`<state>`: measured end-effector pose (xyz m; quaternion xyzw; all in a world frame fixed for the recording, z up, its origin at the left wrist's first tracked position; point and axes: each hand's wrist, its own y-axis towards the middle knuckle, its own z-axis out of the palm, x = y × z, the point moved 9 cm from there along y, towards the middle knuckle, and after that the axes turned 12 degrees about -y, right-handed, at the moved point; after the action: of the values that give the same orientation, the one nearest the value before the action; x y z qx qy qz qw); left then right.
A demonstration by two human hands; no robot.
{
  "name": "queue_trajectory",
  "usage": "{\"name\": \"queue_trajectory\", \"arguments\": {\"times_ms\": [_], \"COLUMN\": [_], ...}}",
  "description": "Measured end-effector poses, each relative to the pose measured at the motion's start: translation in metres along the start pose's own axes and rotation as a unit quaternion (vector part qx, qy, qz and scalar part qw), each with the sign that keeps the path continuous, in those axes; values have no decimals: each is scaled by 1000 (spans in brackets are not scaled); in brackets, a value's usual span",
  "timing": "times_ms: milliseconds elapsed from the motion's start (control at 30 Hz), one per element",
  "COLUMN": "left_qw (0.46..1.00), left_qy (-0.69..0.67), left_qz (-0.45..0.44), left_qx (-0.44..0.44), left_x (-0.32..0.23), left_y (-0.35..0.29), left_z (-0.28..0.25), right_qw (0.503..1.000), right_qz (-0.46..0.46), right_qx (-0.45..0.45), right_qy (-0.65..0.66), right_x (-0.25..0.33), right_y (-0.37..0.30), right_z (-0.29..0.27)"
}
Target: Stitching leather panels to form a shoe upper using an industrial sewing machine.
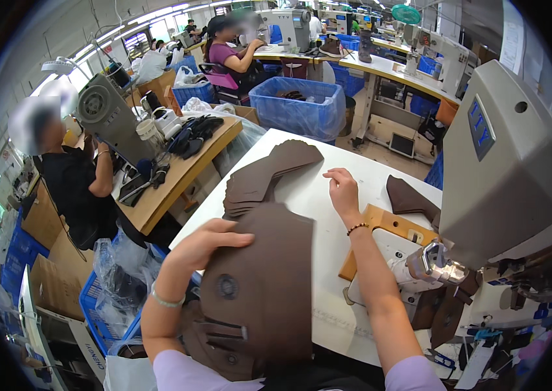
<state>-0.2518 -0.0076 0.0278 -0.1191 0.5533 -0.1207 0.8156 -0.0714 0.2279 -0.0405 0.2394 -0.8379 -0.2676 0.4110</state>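
Note:
My left hand [207,246] grips the edge of a large brown leather-like panel [269,260], thumb on top and other fingers hidden behind. The panel is raised and tilted in front of me, with a round dark mark low on its left. Below it are more brown pieces [224,348] with slits, partly hidden. My right hand [342,190] hovers over the white table [328,313], fingers loosely bent, nothing visible in them. To its left lies a fanned stack of brown panels [269,173]. Right of it rests a curved brown piece [411,197].
A grey sewing machine [507,153] stands close on my right, its metal head [435,260] beside my forearm and a wooden-edged plate [390,228] under it. Blue crates [299,104] stand beyond the table. Two people work at other machines, left and far.

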Motion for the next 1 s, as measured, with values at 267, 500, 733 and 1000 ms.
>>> {"name": "queue_trajectory", "arguments": {"times_ms": [267, 500, 733, 1000], "left_qw": [984, 915, 935, 876], "left_qy": [59, -189, -71, -42], "left_qz": [160, 341, 286, 431], "left_qx": [44, -106, -196, -210], "left_x": [-145, -267, -214, -237], "left_y": [156, 305, 342, 250], "left_z": [57, -51, -75, -58], "right_qw": [991, 997, 996, 991], "right_qz": [65, 54, 48, 69], "right_qx": [-81, 22, 48, 96], "right_qy": [-80, -59, -56, -55], "right_x": [-63, -27, -21, -26], "right_y": [-2, -2, 5, 3], "right_z": [-28, 1, 5, 15]}}
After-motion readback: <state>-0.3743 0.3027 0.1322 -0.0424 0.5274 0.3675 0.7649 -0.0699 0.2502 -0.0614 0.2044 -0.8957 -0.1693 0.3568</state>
